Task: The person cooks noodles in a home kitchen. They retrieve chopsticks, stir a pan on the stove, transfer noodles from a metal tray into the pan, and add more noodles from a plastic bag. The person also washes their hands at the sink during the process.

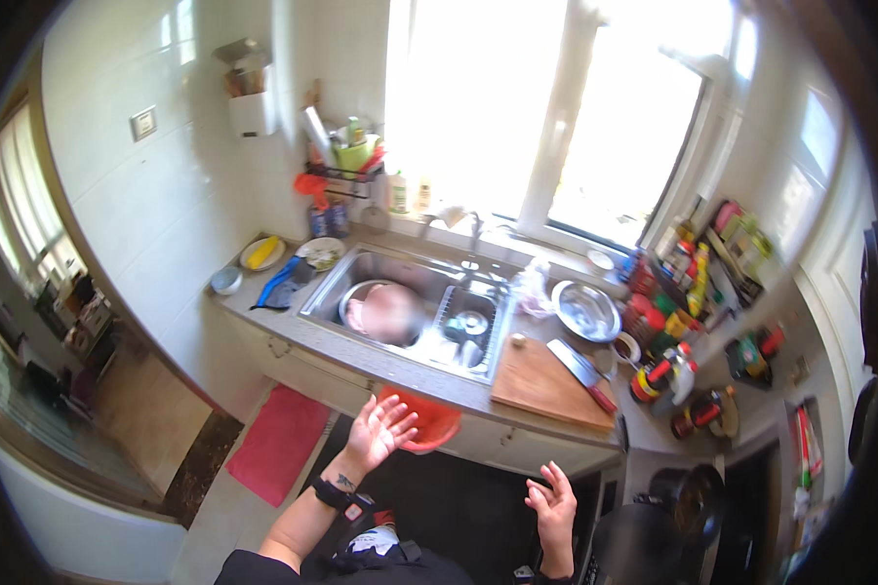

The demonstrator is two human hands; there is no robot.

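My left hand is raised before the counter, palm up, fingers spread and holding nothing. Just beyond it, a red-orange plastic basin or bin hangs or stands below the counter edge. Lower on the right, my right hand is also bare, its fingers loosely bent and apart. In front of me is a stainless steel double sink. Its left bowl holds a round metal basin with pale pink, blurred contents, possibly meat. A drain basket with small items sits in the right bowl.
Right of the sink, a cleaver lies on a wooden cutting board. Behind it are a metal bowl and several sauce bottles. A black wok or pot stands at lower right. Plates and a blue-handled item lie left.
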